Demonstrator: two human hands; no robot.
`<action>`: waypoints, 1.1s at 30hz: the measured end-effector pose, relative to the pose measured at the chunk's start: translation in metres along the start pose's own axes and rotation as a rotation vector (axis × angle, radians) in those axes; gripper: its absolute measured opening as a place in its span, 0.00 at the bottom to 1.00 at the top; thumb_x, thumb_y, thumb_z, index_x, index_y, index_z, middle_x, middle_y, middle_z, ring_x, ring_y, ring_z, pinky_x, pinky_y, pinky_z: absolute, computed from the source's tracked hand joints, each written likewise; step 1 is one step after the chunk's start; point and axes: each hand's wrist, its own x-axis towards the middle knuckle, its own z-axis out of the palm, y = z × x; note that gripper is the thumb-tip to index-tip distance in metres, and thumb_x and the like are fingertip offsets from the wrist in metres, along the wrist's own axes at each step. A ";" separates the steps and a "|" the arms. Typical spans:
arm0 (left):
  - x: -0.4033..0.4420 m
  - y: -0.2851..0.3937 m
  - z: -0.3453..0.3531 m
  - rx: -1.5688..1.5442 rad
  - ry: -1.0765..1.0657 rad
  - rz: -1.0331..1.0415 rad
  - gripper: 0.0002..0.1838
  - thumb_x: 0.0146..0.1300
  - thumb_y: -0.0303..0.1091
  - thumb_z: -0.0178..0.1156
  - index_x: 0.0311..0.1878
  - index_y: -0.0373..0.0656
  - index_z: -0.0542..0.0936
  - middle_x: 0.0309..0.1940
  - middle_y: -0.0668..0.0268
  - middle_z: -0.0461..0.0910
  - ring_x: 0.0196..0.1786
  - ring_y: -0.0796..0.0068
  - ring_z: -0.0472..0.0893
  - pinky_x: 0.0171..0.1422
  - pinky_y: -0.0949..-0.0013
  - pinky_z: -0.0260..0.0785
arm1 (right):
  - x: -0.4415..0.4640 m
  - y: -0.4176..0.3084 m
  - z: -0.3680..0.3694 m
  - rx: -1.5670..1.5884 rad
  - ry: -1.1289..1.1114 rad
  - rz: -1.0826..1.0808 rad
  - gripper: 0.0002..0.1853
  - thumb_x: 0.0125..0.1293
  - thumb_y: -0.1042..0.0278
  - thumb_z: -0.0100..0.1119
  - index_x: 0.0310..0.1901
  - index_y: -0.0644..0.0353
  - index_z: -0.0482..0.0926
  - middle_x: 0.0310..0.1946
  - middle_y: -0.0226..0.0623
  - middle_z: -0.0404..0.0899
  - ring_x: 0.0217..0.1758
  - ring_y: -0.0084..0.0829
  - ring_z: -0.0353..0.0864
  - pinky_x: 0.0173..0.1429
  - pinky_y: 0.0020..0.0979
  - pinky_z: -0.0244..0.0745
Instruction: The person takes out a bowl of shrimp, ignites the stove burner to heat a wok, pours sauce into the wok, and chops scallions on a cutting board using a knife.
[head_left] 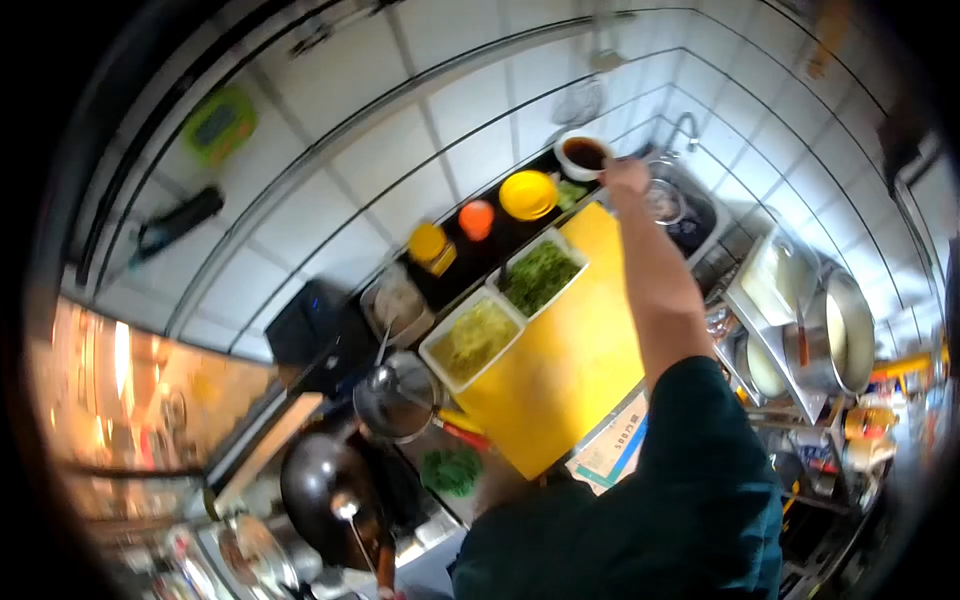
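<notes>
At the far end of the counter, my right hand grips the rim of a white bowl of dark brown liquid. That arm is stretched out over a yellow cutting board. My left hand is blurred and mostly hidden by the dark green sleeve at the board's near corner; its fingers cannot be made out. Beside the board lie two white containers, one with chopped greens, the other with pale yellow-green shreds. A yellow bowl stands near the white bowl.
A sink with a faucet is at the back right. Left of the board are a metal pan, a dark wok and leafy greens. Large pots stand on the right. An orange cup and yellow-lidded jar line the wall.
</notes>
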 end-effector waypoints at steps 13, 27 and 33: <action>-0.018 0.063 -0.033 0.219 0.796 0.246 0.27 0.67 0.38 0.68 0.63 0.30 0.77 0.55 0.42 0.81 0.55 0.41 0.81 0.60 0.50 0.74 | 0.001 0.077 -0.069 0.542 -0.308 -0.157 0.14 0.69 0.61 0.61 0.34 0.64 0.84 0.24 0.32 0.81 0.28 0.25 0.82 0.30 0.29 0.73; 0.024 -0.070 0.048 -0.175 0.381 0.307 0.32 0.64 0.23 0.59 0.73 0.36 0.68 0.49 0.36 0.82 0.55 0.34 0.81 0.57 0.47 0.77 | -0.303 -0.064 -0.108 0.603 -0.719 -0.389 0.10 0.68 0.68 0.63 0.41 0.69 0.84 0.28 0.33 0.82 0.26 0.20 0.79 0.30 0.21 0.73; -0.030 -0.028 0.001 -0.833 0.148 0.015 0.33 0.66 0.22 0.59 0.75 0.36 0.67 0.24 0.66 0.76 0.19 0.81 0.74 0.19 0.73 0.64 | -0.460 -0.137 -0.067 0.622 -0.912 -0.514 0.09 0.67 0.71 0.63 0.42 0.68 0.85 0.30 0.36 0.86 0.27 0.23 0.85 0.30 0.23 0.76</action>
